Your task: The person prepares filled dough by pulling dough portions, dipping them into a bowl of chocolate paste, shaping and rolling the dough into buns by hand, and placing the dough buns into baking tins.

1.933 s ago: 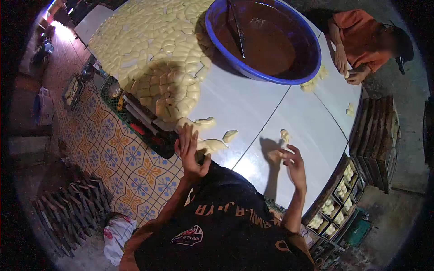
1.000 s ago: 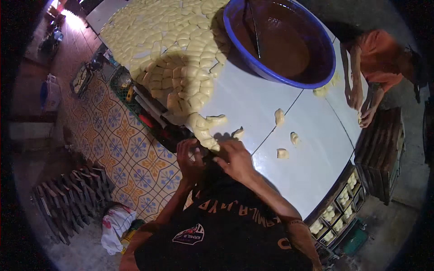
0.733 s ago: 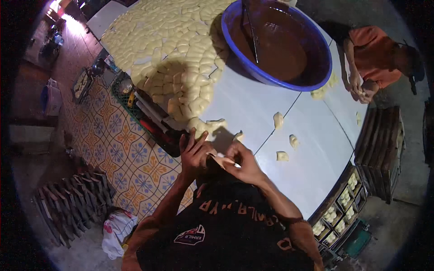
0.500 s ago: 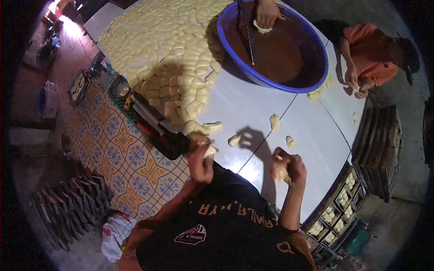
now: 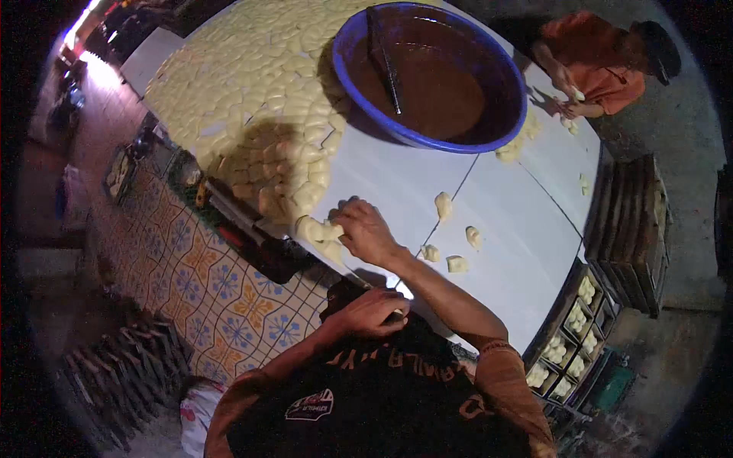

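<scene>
My right hand [image 5: 368,231] reaches across to the left, its fingers closed on the end of a pale dough strip [image 5: 319,230] at the near edge of the laid-out dough. Nearer my body, my left hand [image 5: 376,311] is curled by the table edge. A small pale bit shows at its fingers, too hidden to name. To the right of my right hand, several loose dough pieces [image 5: 458,264] lie on the white table [image 5: 511,290]. Flattened dough pieces [image 5: 252,76] cover the table's far left, packed closely together.
A blue basin [image 5: 427,141] of brown liquid holds a dark stick [image 5: 388,76]. At the far right a person in orange [image 5: 588,65] handles dough. Stacked dark trays [image 5: 630,237] and a divided tray of dough [image 5: 569,336] stand right; a green crate [image 5: 179,179] sits left.
My right hand has swung left from the table's middle to the dough strip. My left hand has dropped toward my body. Two more loose pieces show; another person's hand has left the basin.
</scene>
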The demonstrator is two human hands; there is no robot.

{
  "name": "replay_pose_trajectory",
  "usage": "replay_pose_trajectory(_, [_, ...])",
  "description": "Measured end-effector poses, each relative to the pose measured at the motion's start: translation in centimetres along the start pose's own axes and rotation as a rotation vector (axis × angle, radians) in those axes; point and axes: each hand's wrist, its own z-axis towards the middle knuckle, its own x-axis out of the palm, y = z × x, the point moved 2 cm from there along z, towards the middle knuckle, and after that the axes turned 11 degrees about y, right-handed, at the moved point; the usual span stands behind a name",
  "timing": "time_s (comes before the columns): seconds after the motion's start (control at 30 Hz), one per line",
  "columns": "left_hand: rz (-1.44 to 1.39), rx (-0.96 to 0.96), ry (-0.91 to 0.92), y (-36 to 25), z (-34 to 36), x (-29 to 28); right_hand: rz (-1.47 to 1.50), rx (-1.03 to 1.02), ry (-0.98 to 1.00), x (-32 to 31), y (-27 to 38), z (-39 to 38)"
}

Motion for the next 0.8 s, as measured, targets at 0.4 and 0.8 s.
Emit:
replay_pose_trajectory(0.4, [-0.134,-0.116,-0.261,0.5,1.6,-1.9,1.538,-0.082,-0.972,-13.5,-2.7,-22.6])
replay_pose_trajectory(0.8, [0.168,0.202,-0.268,-5.2,6.5,-2.7,1.152,0.566,-0.727,-5.3,2.9,-19.7])
